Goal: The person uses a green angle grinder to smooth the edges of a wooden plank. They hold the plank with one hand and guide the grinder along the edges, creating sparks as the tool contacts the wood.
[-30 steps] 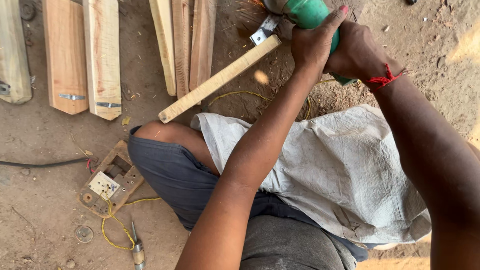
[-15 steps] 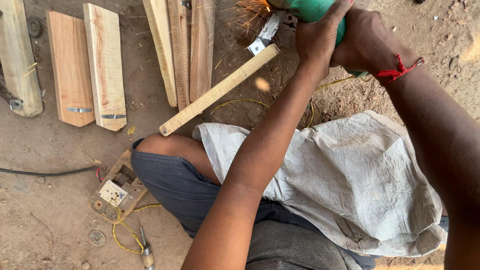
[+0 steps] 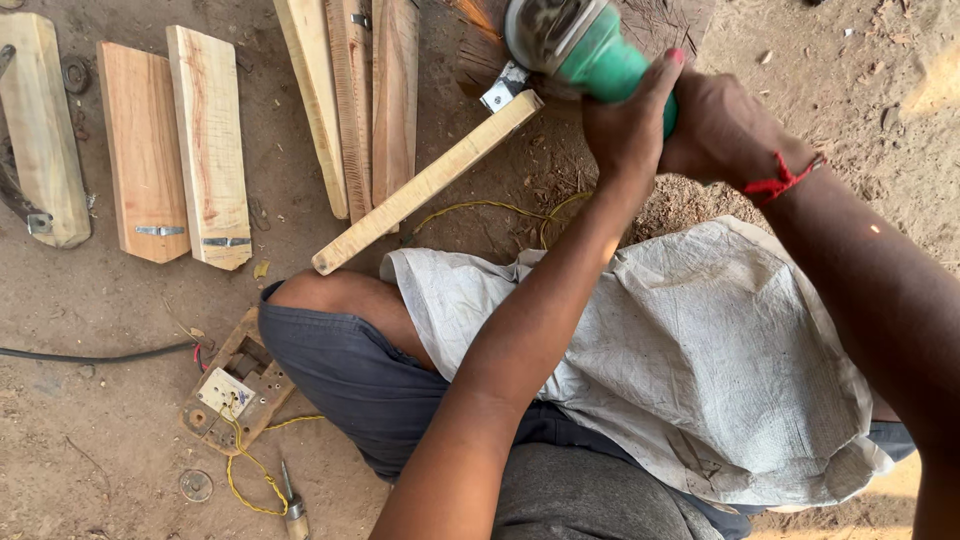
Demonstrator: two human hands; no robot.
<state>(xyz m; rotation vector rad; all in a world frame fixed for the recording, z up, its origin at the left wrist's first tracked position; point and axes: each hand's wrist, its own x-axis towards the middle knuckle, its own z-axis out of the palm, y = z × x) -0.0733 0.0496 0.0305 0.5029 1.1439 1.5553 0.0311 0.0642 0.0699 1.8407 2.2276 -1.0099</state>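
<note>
Both hands grip one green grinder, six boards nearby

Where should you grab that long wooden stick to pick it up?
Probably at the near free end of the long wooden stick, coming from above. It lies flat and slanted on the dirt, so a grip across its narrow width fits. Its far end has a metal piece beside the green grinder, which both the left hand and right hand hold, so stay away.
</note>
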